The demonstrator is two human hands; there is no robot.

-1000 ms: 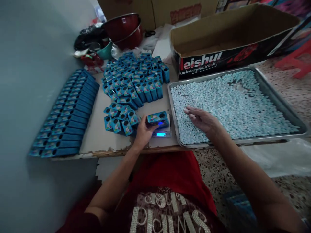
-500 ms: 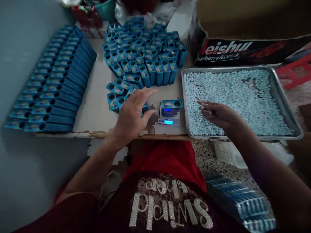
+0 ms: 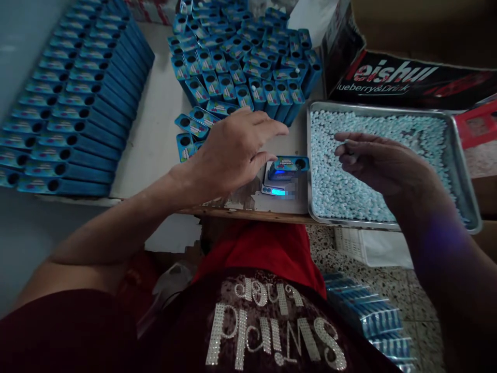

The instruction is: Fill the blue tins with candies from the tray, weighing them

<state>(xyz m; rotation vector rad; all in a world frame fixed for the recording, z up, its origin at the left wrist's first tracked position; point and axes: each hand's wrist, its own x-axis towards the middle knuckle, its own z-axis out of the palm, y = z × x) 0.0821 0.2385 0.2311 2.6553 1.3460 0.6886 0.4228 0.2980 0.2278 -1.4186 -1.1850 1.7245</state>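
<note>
A blue box [image 3: 288, 165] with a dark round hole in its top stands on a small scale [image 3: 267, 188] with a lit display. My left hand [image 3: 240, 147] is open just left of the box, thumb and fingers apart, holding nothing. Over the left part of a metal tray [image 3: 315, 192] of small pale-blue candies [image 3: 341, 199], my right hand [image 3: 373, 160] has its fingers pinched together. A small pale bit shows at its fingertips, too small to name. Several blue boxes [image 3: 186, 146] stand partly behind my left hand.
Many blue boxes [image 3: 272, 98] crowd the table's back middle, and long rows of them [image 3: 97, 116] stand at left. A black carton [image 3: 388, 77] sits behind the tray. Below right, wrapped blue packs [image 3: 373, 316] lie on the floor near a white crate [image 3: 351, 246].
My left hand has moved right, closer to the box on the scale. My right hand is still over the tray, its fingers raised slightly. The view has shifted.
</note>
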